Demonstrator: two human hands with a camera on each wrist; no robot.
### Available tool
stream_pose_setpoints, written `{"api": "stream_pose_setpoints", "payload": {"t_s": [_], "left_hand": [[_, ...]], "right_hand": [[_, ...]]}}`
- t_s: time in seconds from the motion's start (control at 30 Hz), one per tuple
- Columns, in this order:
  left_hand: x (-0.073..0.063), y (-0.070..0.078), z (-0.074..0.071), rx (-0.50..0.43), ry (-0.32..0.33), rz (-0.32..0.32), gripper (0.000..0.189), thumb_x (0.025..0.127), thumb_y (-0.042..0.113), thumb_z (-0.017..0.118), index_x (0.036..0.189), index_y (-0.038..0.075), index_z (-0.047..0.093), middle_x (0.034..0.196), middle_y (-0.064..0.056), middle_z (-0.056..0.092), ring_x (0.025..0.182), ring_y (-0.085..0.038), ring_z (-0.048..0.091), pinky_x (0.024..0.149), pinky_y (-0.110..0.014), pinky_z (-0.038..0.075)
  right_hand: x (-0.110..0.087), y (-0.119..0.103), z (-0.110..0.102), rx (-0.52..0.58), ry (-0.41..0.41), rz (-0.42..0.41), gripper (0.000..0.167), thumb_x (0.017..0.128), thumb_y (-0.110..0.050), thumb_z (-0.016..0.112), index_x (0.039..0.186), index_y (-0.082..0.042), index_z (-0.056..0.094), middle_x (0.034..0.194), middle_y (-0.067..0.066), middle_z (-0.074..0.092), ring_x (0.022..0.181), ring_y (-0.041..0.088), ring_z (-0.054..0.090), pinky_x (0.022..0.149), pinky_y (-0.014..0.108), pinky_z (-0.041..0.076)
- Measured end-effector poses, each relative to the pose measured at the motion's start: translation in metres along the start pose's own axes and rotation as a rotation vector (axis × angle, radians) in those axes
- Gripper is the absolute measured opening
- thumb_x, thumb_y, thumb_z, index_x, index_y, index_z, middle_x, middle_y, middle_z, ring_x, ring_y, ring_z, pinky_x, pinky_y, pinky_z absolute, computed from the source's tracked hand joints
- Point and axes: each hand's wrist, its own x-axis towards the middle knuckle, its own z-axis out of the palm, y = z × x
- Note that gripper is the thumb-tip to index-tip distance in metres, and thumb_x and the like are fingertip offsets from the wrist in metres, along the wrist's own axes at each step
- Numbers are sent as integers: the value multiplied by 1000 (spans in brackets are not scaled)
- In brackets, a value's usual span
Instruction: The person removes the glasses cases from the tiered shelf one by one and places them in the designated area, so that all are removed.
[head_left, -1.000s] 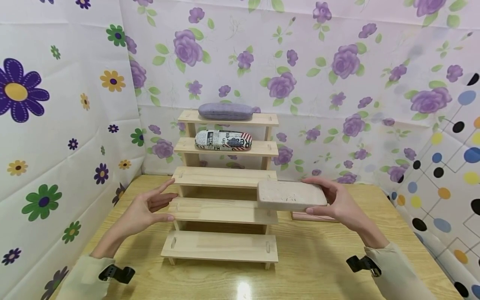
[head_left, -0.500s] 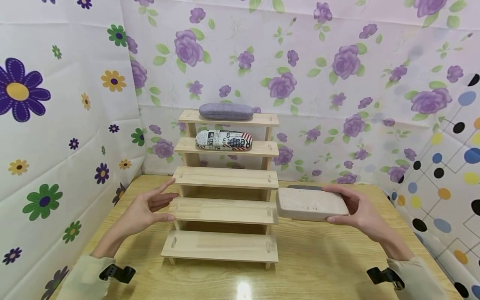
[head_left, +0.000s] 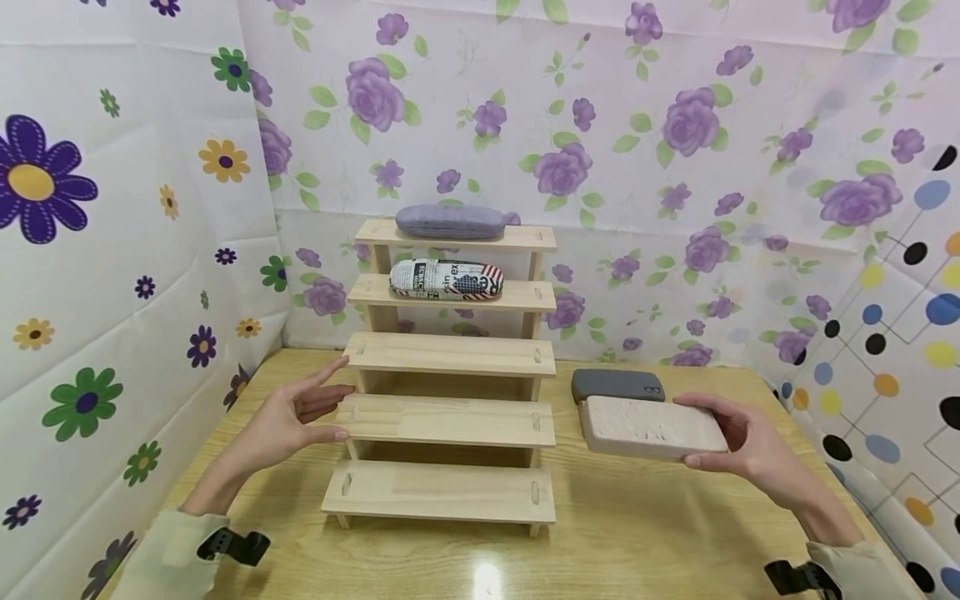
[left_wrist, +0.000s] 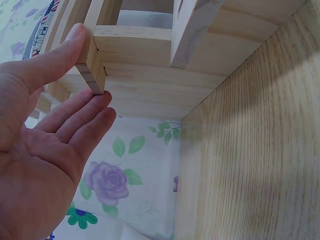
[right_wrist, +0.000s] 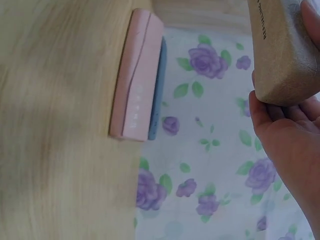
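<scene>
A beige glasses case (head_left: 652,427) with dark printed lettering is in the air right of the stepped wooden shelf (head_left: 450,421). My right hand (head_left: 761,454) pinches its right end, thumb at the front and fingers behind. On the other side, my left hand (head_left: 273,425) touches the left ends of the middle steps with fingers extended; the left wrist view shows its fingertips (left_wrist: 102,100) against a plank's end. A lilac case (head_left: 450,222) lies on the top step, and a newsprint-patterned case (head_left: 446,280) on the step below.
Behind the beige case, a dark grey glasses case (head_left: 615,383) with a small spectacles print lies at the table's back. A pink case (right_wrist: 137,85) shows beside it in the right wrist view. Floral cloth (head_left: 637,250) hangs behind the table (head_left: 630,542).
My right hand has carried the beige case from over the shelf's right end to the right and nearer to me. The grey case has come into sight. My left hand stays in place.
</scene>
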Motion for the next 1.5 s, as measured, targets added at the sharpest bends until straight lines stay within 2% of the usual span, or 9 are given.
{"api": "stream_pose_setpoints", "payload": {"t_s": [0.17,0.57,0.77,0.93,1.2,1.5], "left_hand": [[-1,1,0,-1,1,0,102,84,3,89,168,20,32,146,-28,56,135,-39,56,104,-23,52],[-1,1,0,3,-1,-1,102,84,3,89,168,21,32,147,-27,57,135,-39,56,107,-31,52],[-1,0,0,-2,-4,4,103,84,3,89,168,21,33,147,-29,56,135,-39,56,107,-32,53],[0,1,0,-10,-2,-1,103,84,2,89,168,20,33,147,-28,56,135,-40,55,105,-23,52],[0,1,0,-19,-5,0,102,84,2,89,168,19,33,147,-30,55,135,-41,55,105,-25,52],[0,2,-1,-14,-4,-4,103,83,2,89,168,19,33,146,-30,56,135,-41,55,108,-44,51]], "right_hand": [[-4,13,-3,-6,1,68,71,91,8,78,155,0,47,139,12,59,108,24,68,82,35,64],[-12,41,-1,-47,18,210,72,88,-5,85,152,-3,52,141,23,53,102,23,65,79,34,62],[-14,55,1,-84,26,272,75,86,-12,89,152,-5,53,147,21,51,109,22,62,84,30,58],[-15,63,2,-113,22,270,75,86,-13,89,151,-2,52,146,21,53,108,20,61,83,28,56],[-11,75,1,-132,16,317,80,85,-17,90,153,-4,51,147,22,52,111,26,59,84,28,56],[-7,81,3,-172,27,298,78,83,-20,92,150,-5,55,151,21,52,118,22,57,88,24,53]]}}
